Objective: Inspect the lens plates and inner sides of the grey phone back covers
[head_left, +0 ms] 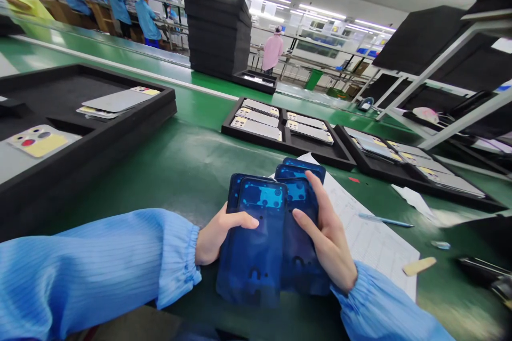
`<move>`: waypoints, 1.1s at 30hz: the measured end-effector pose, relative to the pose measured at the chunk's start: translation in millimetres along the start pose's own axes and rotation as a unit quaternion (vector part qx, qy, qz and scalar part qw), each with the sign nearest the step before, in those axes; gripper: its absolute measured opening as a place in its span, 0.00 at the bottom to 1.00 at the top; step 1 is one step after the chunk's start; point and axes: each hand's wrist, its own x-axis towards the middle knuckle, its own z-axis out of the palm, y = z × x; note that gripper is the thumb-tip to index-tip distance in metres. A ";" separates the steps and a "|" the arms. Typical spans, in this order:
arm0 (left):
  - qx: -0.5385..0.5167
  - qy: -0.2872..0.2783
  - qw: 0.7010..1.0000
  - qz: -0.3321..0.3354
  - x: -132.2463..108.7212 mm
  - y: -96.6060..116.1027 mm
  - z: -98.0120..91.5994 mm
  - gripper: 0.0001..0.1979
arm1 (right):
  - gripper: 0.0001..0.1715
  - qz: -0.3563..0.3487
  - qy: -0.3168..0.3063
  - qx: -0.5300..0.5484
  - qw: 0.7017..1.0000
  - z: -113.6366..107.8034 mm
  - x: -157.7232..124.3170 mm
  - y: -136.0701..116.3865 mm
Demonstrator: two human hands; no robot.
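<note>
My left hand [228, 232] grips a few dark blue, phone-shaped panels [260, 256] with bright blue camera areas, its thumb laid across the front one. Similar blue panels [303, 264] are in my right hand [330, 234], thumb in front and a forefinger along the upper edge. The two groups overlap side by side above the green bench. Behind them, more blue panels [306, 164] rise past my right fingertips; whether these are held too I cannot tell. Fingers behind the panels are hidden. Printed paper sheets [360, 224] lie under and beyond my right hand.
Black foam trays with pale phone backs stand at the left [152, 109], centre [260, 138] and right [420, 173]. A tall stack of black trays [216, 32] rises behind. A pen [386, 220] and a wooden stick [419, 266] lie at the right. Several people work in the background.
</note>
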 end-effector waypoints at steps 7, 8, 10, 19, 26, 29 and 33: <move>0.014 -0.024 0.999 0.026 0.7 -1.8 -0.6 0.18 | 0.18 0.053 -0.020 0.031 0.998 2.4 -5.3 4.0; 0.015 -0.030 0.999 0.030 1.1 -2.2 -0.8 0.18 | 0.18 0.059 -0.014 0.035 0.998 3.6 -6.0 4.3; 0.017 -0.039 0.998 0.037 1.8 -2.9 -1.2 0.18 | 0.17 0.066 -0.001 0.043 0.997 6.0 -7.5 3.9; 0.060 -0.065 0.994 0.062 1.4 -2.1 -1.7 0.21 | 0.24 0.064 0.018 0.020 0.998 9.6 -12.3 0.7; 0.065 -0.083 0.992 0.076 3.3 -3.2 -3.5 0.21 | 0.27 0.065 0.009 0.011 0.998 15.0 -11.1 2.6; 0.054 -0.087 0.993 0.060 4.0 -2.7 -4.1 0.20 | 0.25 0.062 0.013 0.011 0.998 15.4 -11.4 1.7; 0.034 -0.079 0.996 0.037 4.2 -1.7 -3.7 0.21 | 0.23 0.066 0.005 0.028 0.997 14.8 -11.2 0.0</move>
